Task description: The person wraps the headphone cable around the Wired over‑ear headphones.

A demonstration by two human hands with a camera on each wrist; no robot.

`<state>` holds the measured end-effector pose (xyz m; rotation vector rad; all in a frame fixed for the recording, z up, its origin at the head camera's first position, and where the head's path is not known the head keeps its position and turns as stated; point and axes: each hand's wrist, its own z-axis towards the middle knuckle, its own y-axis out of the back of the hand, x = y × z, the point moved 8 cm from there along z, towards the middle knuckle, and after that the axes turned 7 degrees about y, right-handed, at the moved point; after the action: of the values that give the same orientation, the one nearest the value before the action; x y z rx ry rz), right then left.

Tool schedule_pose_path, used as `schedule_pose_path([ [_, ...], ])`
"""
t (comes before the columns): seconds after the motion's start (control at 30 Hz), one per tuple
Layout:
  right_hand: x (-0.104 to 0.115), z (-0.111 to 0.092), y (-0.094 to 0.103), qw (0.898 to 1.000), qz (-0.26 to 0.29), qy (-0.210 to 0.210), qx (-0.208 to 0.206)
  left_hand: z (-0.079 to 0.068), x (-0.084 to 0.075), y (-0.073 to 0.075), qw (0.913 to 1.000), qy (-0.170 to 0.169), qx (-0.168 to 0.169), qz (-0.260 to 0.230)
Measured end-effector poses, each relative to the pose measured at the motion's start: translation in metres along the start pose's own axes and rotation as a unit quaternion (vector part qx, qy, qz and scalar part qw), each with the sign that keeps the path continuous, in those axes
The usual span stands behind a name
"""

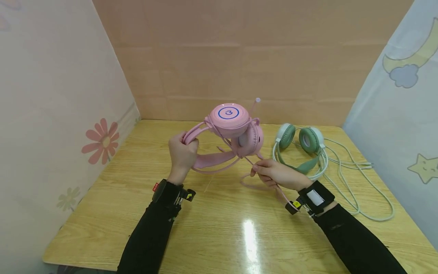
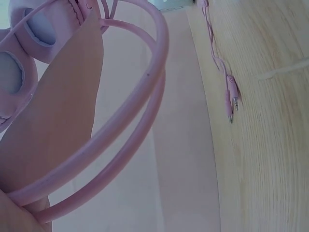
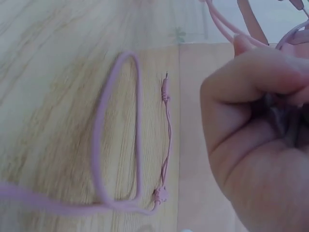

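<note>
My left hand [image 1: 183,152] grips the pink headphones [image 1: 228,118] by the double-rod headband, holding them up over the table. One ear cup faces upward with a blue ring logo, and the other hangs below it to the right. A thin boom with a pale tip [image 1: 258,100] sticks up behind the cups. With thumb and fingers my right hand [image 1: 278,173] pinches the pink cable [image 3: 99,140], just right of the lower cup. Part of that cable loops on the tabletop, where a small splitter [image 3: 160,194] leads to two metal-tipped plugs [image 2: 232,94].
Green and white headphones [image 1: 309,139] lie on the wooden table [image 1: 113,228] at the right, behind my right hand. Their pale cable [image 1: 380,219] spreads in loops toward the right edge. A brown backdrop [image 1: 219,68] stands behind the table, with patterned side panels left and right.
</note>
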<state>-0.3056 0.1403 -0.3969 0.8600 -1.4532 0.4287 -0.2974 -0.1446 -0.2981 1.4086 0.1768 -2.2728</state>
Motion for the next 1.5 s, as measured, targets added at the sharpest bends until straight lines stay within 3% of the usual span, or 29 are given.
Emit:
schedule_pose_path([
  [0.4, -0.003, -0.011, -0.005, 0.999, 0.039, 0.015, 0.019, 0.007, 0.004, 0.003, 0.9996, -0.006, -0.025, 0.009],
  [0.8, -0.019, -0.029, -0.003, 0.998, 0.063, -0.006, 0.004, 0.017, 0.017, 0.020, 0.9952, 0.000, -0.091, 0.037],
  [0.9, -0.019, -0.031, -0.002, 1.000, 0.022, 0.002, -0.009, 0.016, 0.018, 0.019, 0.9947, -0.012, -0.088, 0.051],
  [0.97, -0.016, -0.032, -0.003, 0.998, -0.047, 0.018, -0.022, 0.014, 0.015, 0.017, 0.9942, -0.031, -0.082, 0.063],
  [1.17, 0.004, -0.029, -0.016, 0.973, -0.221, 0.050, -0.049, 0.011, 0.003, 0.008, 0.9884, -0.089, -0.067, 0.103],
  [1.3, 0.018, -0.028, -0.022, 0.958, -0.272, 0.063, -0.057, 0.009, -0.001, 0.003, 0.9846, -0.112, -0.061, 0.120],
  [1.5, 0.038, -0.030, -0.028, 0.945, -0.308, 0.095, -0.062, 0.006, -0.003, -0.001, 0.9808, -0.128, -0.057, 0.136],
])
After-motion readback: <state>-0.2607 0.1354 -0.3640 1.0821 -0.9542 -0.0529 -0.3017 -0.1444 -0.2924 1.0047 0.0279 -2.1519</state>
